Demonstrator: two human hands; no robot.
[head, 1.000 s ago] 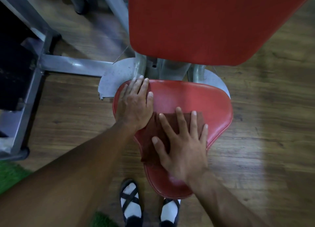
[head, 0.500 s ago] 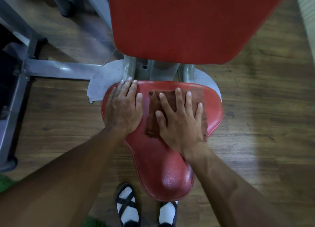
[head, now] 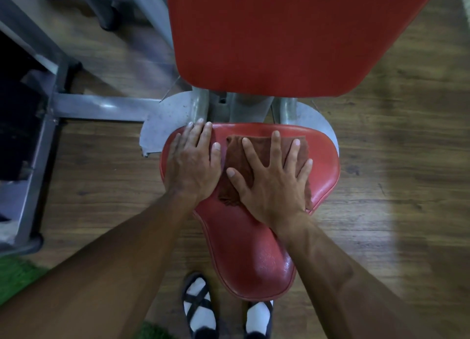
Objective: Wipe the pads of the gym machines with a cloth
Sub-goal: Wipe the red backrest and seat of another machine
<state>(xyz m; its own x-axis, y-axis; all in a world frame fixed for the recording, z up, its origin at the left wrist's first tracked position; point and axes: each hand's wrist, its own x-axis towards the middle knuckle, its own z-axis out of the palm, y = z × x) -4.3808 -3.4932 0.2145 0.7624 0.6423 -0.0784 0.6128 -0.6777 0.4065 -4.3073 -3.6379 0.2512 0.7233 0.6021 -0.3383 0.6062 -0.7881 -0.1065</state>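
Observation:
A red seat pad [head: 254, 252] of a gym machine lies below me, wide at the far end and narrow toward my feet. A brown cloth [head: 236, 158] lies on its wide far part. My right hand [head: 272, 181] presses flat on the cloth with fingers spread. My left hand [head: 193, 163] rests flat on the pad's left far corner, beside the cloth, holding nothing. A large red back pad [head: 279, 38] rises behind the seat. The near part of the seat looks wet and shiny.
Grey metal frame bars [head: 101, 107] run left from the seat post, and a grey plate [head: 165, 120] sits under the seat. The floor [head: 394, 160] is brown wood. Green turf [head: 17, 277] lies at the lower left. My sandalled feet [head: 201, 310] stand under the seat's tip.
My right hand has slid the cloth from the seat's middle up to its wide far end. My left hand has stayed on the left corner.

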